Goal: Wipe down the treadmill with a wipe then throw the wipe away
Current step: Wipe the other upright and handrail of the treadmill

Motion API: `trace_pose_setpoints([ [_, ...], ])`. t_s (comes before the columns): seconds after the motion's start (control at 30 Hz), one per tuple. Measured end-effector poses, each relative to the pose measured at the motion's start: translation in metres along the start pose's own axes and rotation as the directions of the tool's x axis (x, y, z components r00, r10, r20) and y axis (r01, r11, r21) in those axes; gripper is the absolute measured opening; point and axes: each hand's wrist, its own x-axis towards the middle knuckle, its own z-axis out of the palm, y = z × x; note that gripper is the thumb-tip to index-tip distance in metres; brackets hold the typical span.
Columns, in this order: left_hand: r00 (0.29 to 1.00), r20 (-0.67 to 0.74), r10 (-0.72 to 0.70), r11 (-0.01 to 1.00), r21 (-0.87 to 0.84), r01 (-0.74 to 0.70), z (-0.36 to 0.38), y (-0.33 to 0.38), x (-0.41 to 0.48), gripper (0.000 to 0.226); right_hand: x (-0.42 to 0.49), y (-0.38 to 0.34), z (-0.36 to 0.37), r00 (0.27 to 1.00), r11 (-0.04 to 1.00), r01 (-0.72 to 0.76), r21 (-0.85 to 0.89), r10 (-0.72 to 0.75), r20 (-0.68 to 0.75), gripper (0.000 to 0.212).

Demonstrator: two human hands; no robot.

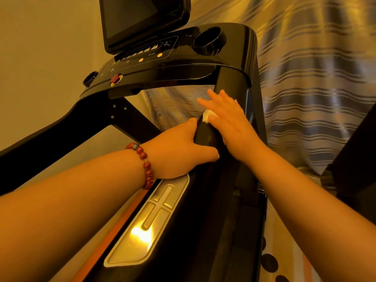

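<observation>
Two hands meet on the rail point(205, 137) of the treadmill point(234, 78): the right hand point(230, 123), its grip spread flat, presses the white wipe point(207, 116) onto the rail; the left hand point(183, 147), just beside it, curls its grip round the rail. A red bracelet point(145, 165) rings the left wrist; the console point(162, 58) stands beyond.

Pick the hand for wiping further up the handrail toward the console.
Right. The right hand lies flat on the wipe, pressing it against the handrail. The left hand only grips the handrail lower down and holds no wipe.
</observation>
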Motion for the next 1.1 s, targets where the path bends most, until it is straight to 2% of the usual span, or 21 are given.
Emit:
trace_pose_setpoints([
  [0.1,1.000,0.005,0.007,1.000,-0.019,-0.006,0.001,-0.001,0.001,0.052,-0.016,-0.004,0.007,1.000,0.985,-0.006,0.171,0.007,-0.002,0.042],
  [0.13,1.000,0.005,0.010,1.000,-0.015,-0.010,0.001,-0.001,0.001,0.053,-0.016,0.000,0.006,1.000,0.986,0.010,0.169,-0.010,-0.003,0.039],
  [0.2,1.000,0.001,0.023,1.000,-0.007,-0.023,0.000,-0.002,0.002,0.054,-0.003,0.011,0.002,0.999,0.999,0.031,-0.021,-0.030,0.028,0.044],
  [0.27,0.999,-0.005,0.032,0.999,-0.016,-0.033,0.000,-0.003,0.003,0.055,0.015,0.020,-0.004,0.995,0.978,-0.045,-0.203,0.062,0.078,0.065],
  [0.3,0.999,-0.004,0.032,0.999,-0.024,-0.033,0.000,-0.003,0.003,0.058,0.022,0.022,-0.008,0.991,0.970,-0.094,-0.226,0.113,0.073,0.071],
  [0.43,0.999,0.007,0.037,0.999,-0.034,-0.037,-0.001,-0.002,0.004,0.073,0.014,0.020,-0.004,0.988,0.984,-0.147,-0.101,0.150,0.023,0.066],
  [0.5,0.998,0.003,0.057,0.998,-0.030,-0.057,-0.001,-0.001,0.005,0.070,-0.004,0.008,0.004,0.989,0.985,-0.141,0.100,0.145,-0.031,0.041],
  [0.57,0.997,0.002,0.072,0.997,0.003,-0.072,-0.002,0.001,0.007,0.070,-0.017,0.002,0.010,0.989,0.977,-0.097,0.191,0.116,-0.090,0.056],
  [0.6,0.997,0.006,0.076,0.997,0.015,-0.076,-0.002,0.002,0.009,0.070,-0.018,0.004,0.012,0.990,0.980,-0.071,0.183,0.091,-0.106,0.057],
  [0.67,0.996,0.014,0.088,0.996,0.011,-0.088,-0.003,0.003,0.011,0.063,-0.009,0.006,0.006,0.992,0.986,-0.119,0.113,0.124,-0.036,0.038],
  [0.77,0.996,0.020,0.092,0.996,-0.001,-0.092,-0.003,0.003,0.016,0.061,0.016,0.020,-0.004,0.981,0.980,-0.191,-0.053,0.193,0.020,0.066],
  [0.87,0.995,0.029,0.099,0.995,0.005,-0.100,-0.004,0.004,0.021,0.060,0.032,0.025,-0.010,0.971,0.961,-0.231,-0.154,0.239,0.031,0.061],
  [0.97,0.995,0.035,0.096,0.995,0.029,-0.097,-0.005,0.006,0.030,0.058,0.024,0.020,-0.005,0.968,0.959,-0.247,-0.142,0.251,0.009,0.060],
  [1.1,0.995,0.050,0.092,0.994,0.052,-0.095,-0.007,0.008,0.041,0.064,0.013,0.022,-0.004,0.980,0.979,-0.198,-0.049,0.199,0.016,0.058],
])
